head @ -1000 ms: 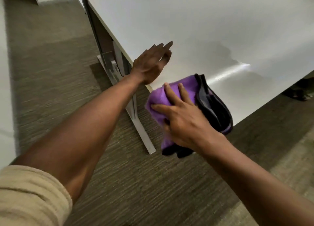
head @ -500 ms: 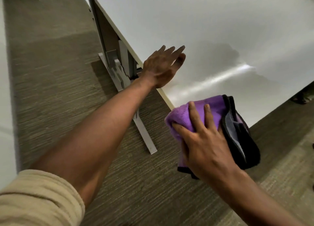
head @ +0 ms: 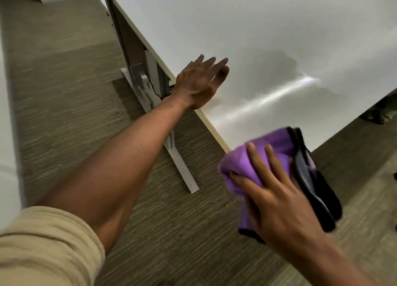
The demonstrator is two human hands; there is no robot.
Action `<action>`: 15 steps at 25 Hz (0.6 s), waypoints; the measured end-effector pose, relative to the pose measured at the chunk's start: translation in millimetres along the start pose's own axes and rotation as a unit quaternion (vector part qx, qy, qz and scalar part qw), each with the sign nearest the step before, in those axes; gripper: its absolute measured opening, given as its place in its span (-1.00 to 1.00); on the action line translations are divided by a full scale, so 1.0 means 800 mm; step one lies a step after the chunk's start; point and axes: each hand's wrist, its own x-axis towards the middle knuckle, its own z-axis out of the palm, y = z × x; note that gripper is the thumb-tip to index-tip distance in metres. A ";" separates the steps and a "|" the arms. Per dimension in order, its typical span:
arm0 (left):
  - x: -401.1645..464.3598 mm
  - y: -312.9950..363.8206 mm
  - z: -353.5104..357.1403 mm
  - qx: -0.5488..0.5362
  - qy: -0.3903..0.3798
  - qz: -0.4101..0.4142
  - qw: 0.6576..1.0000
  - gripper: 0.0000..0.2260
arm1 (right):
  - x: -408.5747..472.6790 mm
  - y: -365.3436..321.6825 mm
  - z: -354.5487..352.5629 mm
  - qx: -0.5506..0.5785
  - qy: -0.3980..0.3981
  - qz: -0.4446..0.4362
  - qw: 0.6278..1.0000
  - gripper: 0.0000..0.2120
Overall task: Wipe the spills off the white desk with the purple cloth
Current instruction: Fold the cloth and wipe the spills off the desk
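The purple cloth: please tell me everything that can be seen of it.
The cloth is soft and fluffy, like microfibre: purple on one side, dark grey to black on the other, with a dark edge. It is folded and bunched into a thick pad. The right hand grips it from above, fingers spread over the purple part. It sits at the near corner of the desk, partly hanging over the carpet.

Two bare forearms, bare hands without rings or gloves, a ribbed tan knit sleeve [head: 47, 245] pushed up past the left elbow
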 end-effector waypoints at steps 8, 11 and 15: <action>0.004 0.001 0.009 0.028 0.010 0.001 1.000 -0.37 | 0.060 -0.018 0.010 -0.022 0.069 0.051 0.996 -0.57; 0.001 0.004 0.002 0.055 0.005 0.004 0.998 -0.35 | 0.059 -0.018 0.029 0.012 0.139 0.046 0.989 -0.59; -0.021 0.043 0.009 0.055 0.001 0.134 0.989 -0.34 | -0.006 0.026 0.065 0.042 0.238 -0.067 0.968 -0.63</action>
